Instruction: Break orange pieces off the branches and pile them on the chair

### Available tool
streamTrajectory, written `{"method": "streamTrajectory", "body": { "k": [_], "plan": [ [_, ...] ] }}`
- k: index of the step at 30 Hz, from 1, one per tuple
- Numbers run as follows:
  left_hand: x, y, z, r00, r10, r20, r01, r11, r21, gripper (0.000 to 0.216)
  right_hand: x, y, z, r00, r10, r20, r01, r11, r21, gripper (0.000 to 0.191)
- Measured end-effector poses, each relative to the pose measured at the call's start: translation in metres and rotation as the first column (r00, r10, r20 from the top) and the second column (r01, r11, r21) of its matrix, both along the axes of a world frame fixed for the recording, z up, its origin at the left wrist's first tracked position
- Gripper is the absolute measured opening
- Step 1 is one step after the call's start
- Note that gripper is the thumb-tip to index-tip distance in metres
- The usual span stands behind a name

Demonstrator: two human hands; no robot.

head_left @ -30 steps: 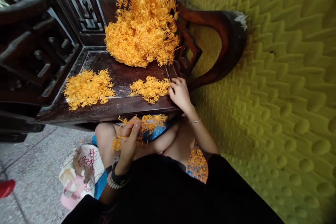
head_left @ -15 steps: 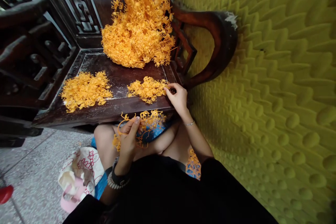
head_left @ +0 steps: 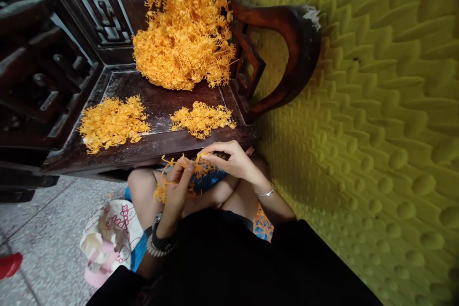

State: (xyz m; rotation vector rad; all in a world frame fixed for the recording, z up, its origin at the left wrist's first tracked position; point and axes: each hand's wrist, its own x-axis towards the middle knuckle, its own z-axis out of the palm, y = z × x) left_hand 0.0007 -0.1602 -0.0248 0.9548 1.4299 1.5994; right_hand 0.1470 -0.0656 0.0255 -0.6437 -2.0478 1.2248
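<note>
**Two hands on an orange tangle**

Both hands hold one orange tangle (head_left: 202,169) over the lap, just in front of the chair seat (head_left: 161,100). The left hand (head_left: 175,191) has its fingers shut around it. The right hand (head_left: 233,160) pinches its top. On the seat lie a big orange heap (head_left: 182,33), a left pile (head_left: 111,122) and a right pile (head_left: 201,118). A cloth bag (head_left: 107,234) sits on the floor, and its inside is hidden.

Home room, prob. piecework corner: carved dark-wood bench (head_left: 161,100) heaped w/ orange sprigs (head_left: 182,28) beyond right hand (head_left: 231,158), yellow foam wall (head_left: 376,105) right of it, speckled floor (head_left: 53,229) + cloth tote (head_left: 111,234) below-left of left hand (head_left: 177,186).
</note>
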Motion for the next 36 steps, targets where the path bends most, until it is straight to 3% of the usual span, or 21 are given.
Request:
{"method": "streamTrajectory", "body": {
  "k": [5, 8, 14, 18, 22, 26, 30, 33, 36],
  "plan": [
    [0.011, 0.003, 0.000, 0.996, 0.009, 0.091, -0.018, 0.995, 0.099, 0.029, -0.010, -0.003, -0.016, 0.975, -0.128, -0.180, 0.107, 0.986, -0.125, 0.015],
    [0.015, 0.005, -0.003, 0.989, -0.033, 0.146, 0.020, 0.996, 0.087, 0.029, -0.014, -0.011, -0.020, 0.934, -0.216, -0.283, 0.155, 0.963, -0.222, 0.015],
    [0.023, 0.006, 0.001, 0.973, -0.006, 0.230, -0.017, 0.995, 0.096, 0.025, -0.024, -0.029, -0.025, 0.847, -0.367, -0.384, 0.116, 0.833, -0.541, 0.019],
    [0.025, 0.007, 0.007, 0.933, 0.090, 0.348, -0.140, 0.983, 0.121, 0.022, -0.018, -0.014, -0.029, 0.765, -0.478, -0.431, 0.155, 0.787, -0.597, 0.025],
    [0.013, 0.005, 0.006, 0.916, 0.151, 0.371, -0.213, 0.968, 0.133, 0.023, 0.005, 0.022, -0.031, 0.626, -0.618, -0.475, 0.452, 0.784, -0.425, 0.025],
    [0.005, 0.005, 0.006, 0.926, 0.149, 0.345, -0.211, 0.966, 0.149, 0.024, 0.015, 0.050, -0.035, 0.663, -0.690, -0.290, 0.727, 0.686, 0.030, 0.019],
    [0.007, 0.005, 0.007, 0.936, 0.173, 0.305, -0.219, 0.968, 0.123, 0.023, 0.011, 0.062, -0.043, 0.626, -0.773, -0.107, 0.724, 0.525, 0.447, 0.018],
    [0.010, 0.005, 0.009, 0.944, 0.182, 0.276, -0.221, 0.968, 0.118, 0.031, 0.007, 0.065, -0.051, 0.610, -0.792, 0.001, 0.652, 0.503, 0.568, 0.023],
    [0.012, 0.004, 0.013, 0.955, 0.186, 0.231, -0.211, 0.973, 0.091, 0.034, 0.004, 0.068, -0.058, 0.604, -0.796, 0.034, 0.642, 0.511, 0.571, 0.026]
  ]
}}
